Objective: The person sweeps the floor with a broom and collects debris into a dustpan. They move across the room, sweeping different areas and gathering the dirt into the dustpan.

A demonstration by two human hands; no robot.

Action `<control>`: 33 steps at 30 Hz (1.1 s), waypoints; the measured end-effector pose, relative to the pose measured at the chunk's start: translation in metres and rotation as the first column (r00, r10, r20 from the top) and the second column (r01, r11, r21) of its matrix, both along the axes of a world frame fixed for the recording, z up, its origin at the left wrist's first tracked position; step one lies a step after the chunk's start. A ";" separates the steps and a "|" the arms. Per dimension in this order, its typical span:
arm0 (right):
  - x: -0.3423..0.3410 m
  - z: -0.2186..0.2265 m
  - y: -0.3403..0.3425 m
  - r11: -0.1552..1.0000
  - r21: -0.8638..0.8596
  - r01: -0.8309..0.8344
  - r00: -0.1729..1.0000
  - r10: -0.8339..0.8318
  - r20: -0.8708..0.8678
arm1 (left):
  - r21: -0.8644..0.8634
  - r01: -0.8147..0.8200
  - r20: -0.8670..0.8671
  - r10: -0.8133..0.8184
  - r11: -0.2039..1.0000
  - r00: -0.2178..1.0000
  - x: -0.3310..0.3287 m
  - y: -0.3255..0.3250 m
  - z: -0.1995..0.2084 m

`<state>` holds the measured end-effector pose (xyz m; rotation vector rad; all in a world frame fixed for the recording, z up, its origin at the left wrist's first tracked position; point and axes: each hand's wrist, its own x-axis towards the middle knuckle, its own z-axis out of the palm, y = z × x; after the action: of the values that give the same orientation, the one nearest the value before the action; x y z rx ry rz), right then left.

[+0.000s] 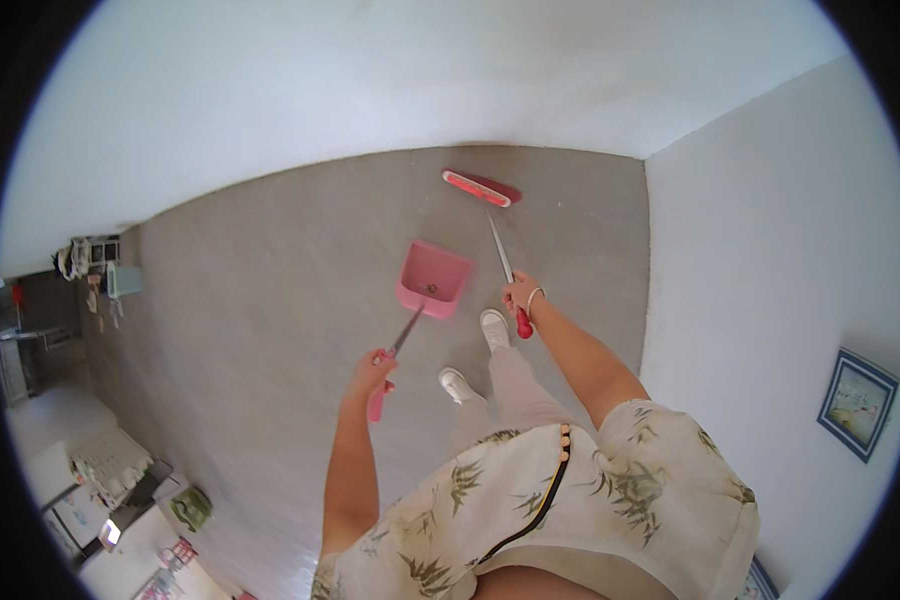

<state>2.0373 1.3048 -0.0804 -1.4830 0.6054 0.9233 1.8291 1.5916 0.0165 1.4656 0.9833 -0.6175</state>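
Note:
My left hand [372,372] is closed around the handle of a pink dustpan [438,268]. Its pan faces up, ahead of my feet, with a small dark clump of debris [430,289] inside near the handle side. The fingers of my right hand [520,292] wrap the metal pole of a broom, whose red grip end [524,324] sticks out below the hand. The broom head [477,189], red with a pale rim, is out beyond the dustpan to the right, near the far wall. Whether its bristles touch the floor, I cannot tell.
Grey floor [270,300] runs to a white far wall [370,80] and a right wall [750,230] with a framed picture [858,404]. My white shoes [494,330] stand behind the dustpan. At the left are a rack [95,252], a light-blue bin [124,280] and a green container [191,509].

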 end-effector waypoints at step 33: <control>-0.022 0.018 -0.046 0.949 0.255 0.187 0.932 -0.089 -0.352 | -0.142 -0.465 0.203 0.485 0.874 0.850 -0.035 -0.022 -0.041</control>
<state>2.0156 1.2589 -0.0620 -1.0160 0.7804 1.1119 1.7941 1.5699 -0.0242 1.1222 1.0672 -0.1182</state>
